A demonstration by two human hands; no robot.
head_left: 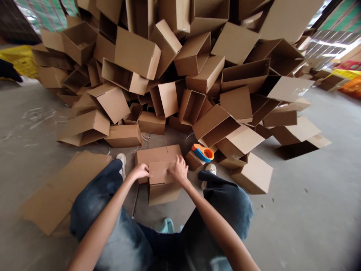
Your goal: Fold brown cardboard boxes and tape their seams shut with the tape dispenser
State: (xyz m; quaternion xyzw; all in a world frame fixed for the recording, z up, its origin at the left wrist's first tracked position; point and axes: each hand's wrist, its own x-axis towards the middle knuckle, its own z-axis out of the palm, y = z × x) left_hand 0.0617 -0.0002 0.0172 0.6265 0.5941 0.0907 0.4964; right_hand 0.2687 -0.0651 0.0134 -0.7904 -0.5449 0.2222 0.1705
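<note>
Nearest, the person's knees (90,203) stand apart on either side of the box (163,194), and a turquoise thing, too little shown to name, lies on the near side of it. The box sits low over the floor (296,226), between the shoes (122,162), with its top flap (160,174) lying nearly level.

Working this flap well, I judge, calls for light, even pressure: press it flat across its whole width, line its edges up with the walls, and steady the box from the side so that it neither skews nor slides. Too hard a push in the middle could bow the thin card.

The left hand (141,171) is at the box's left edge, fingers curled and tips close together; whether they pinch the card or only rest against it, I cannot tell. The right hand (179,169) is spread, fingers apart, laid on the box's top right part and gripping nothing that shows.

Left of the box lie flat sheets (56,199) of cardboard. Just beyond it is a wider back box (153,153), seemingly touching. To its right, an orange and blue tape dispenser (200,156) rests on a small box (193,162). Farther beyond it rises a jumbled pile (138,51) of cartons, many gaping; far off to its left are yellow crates (25,60).
</note>
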